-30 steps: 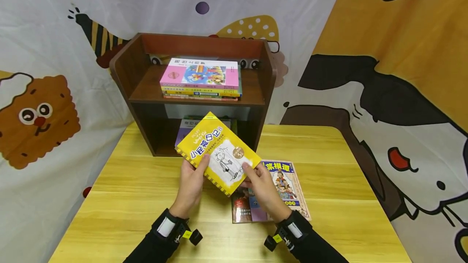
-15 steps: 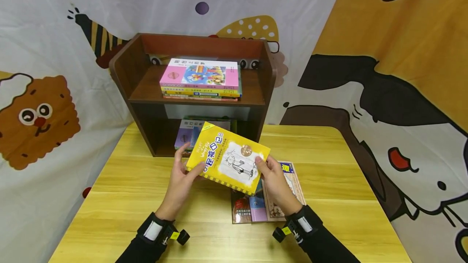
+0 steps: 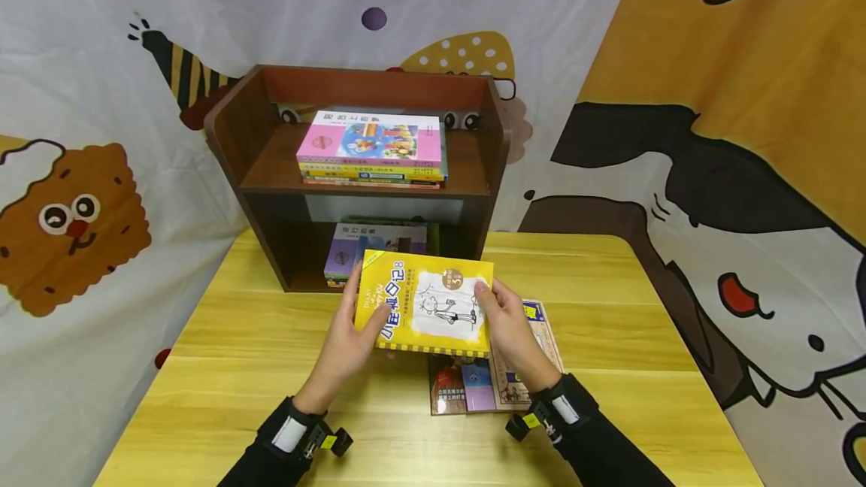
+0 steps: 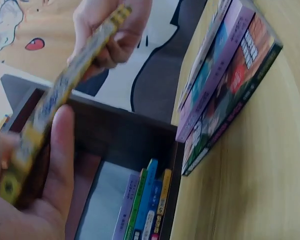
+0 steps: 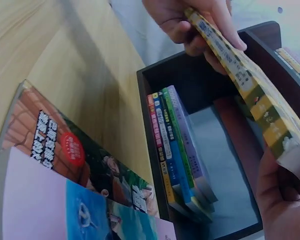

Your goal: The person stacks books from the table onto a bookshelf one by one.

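Observation:
Both hands hold a yellow book (image 3: 433,307) with a cartoon figure on its cover, above the table in front of the shelf. The left hand (image 3: 352,340) grips its left end, thumb on the cover. At the right end, the right hand (image 3: 510,329) pinches it, thumb on top and fingers underneath. The checkered yellow spine (image 5: 270,117) faces the wearer and shows in the right wrist view. Below the right hand lie several overlapping books, among them a purple one (image 3: 479,389) and a dark one (image 3: 447,389), partly hidden by the yellow book and the hand.
A brown two-tier shelf (image 3: 267,246) stands at the back of the wooden table (image 3: 223,367). Its upper tier bears a book stack topped by a pink book (image 3: 372,141). Another stack, topped by a purple book (image 3: 343,250), lies in the lower tier. A patterned cloth (image 3: 595,43) hangs behind.
The yellow book has turned from a steep slant to nearly level, and has come down slightly. The left hand has shifted its grip on the left end; the right hand has moved a little right.

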`<state>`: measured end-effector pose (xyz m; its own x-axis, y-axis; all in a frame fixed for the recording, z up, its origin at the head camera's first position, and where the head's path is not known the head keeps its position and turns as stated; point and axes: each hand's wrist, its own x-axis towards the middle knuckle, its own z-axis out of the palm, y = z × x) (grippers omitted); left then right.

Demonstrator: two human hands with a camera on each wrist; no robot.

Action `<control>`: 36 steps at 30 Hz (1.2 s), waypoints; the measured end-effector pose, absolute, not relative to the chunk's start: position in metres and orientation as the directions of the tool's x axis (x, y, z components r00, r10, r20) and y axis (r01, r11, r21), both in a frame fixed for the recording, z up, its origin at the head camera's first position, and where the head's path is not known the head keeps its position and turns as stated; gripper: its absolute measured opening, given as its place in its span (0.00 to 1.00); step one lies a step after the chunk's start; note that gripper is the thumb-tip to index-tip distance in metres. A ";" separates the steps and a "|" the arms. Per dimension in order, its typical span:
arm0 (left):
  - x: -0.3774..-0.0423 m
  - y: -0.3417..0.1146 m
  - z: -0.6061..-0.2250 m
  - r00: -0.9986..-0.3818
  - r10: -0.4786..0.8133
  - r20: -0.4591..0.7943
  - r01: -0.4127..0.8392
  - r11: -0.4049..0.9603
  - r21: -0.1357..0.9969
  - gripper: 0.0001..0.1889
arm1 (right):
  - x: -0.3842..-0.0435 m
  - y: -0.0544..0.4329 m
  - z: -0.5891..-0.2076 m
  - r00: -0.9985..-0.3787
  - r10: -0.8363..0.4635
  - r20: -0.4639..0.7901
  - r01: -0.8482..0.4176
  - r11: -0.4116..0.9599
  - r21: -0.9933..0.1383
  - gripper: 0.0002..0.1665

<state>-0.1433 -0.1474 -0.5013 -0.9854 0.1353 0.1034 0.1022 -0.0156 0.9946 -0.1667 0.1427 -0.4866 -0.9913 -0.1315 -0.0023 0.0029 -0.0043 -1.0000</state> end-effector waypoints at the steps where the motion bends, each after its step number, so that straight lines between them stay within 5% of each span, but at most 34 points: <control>1: -0.143 -0.146 -0.502 -0.988 0.119 0.099 0.098 -0.018 0.995 0.47 | -0.166 0.142 -0.487 -0.993 -0.119 0.001 -0.002 0.011 -1.000 0.30; 7: -0.141 -0.142 -0.502 -0.992 0.048 0.120 0.121 0.009 0.993 0.44 | -0.163 0.140 -0.491 -0.996 -0.086 -0.035 0.035 0.005 -0.999 0.29; 14: -0.140 -0.142 -0.495 -0.989 0.002 0.149 0.149 -0.012 0.989 0.43 | -0.153 0.141 -0.492 -0.995 -0.103 0.017 -0.025 0.081 -0.996 0.46; 22: -0.140 -0.148 -0.489 -0.981 -0.008 0.193 0.193 0.002 0.981 0.43 | -0.143 0.139 -0.490 -0.973 -0.232 -0.005 -0.001 0.026 -1.000 0.47; 36: -0.153 -0.166 -0.431 -0.918 -0.010 0.397 0.396 0.066 0.916 0.42 | -0.160 0.123 -0.436 -0.938 -0.209 0.278 -0.300 0.084 -0.950 0.45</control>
<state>-0.1528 -0.1657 -0.4309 -0.9178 -0.0097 0.3970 0.3956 0.0656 0.9161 -0.1600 0.1227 -0.4363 -0.9376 -0.2093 0.2778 -0.3002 0.0837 -0.9502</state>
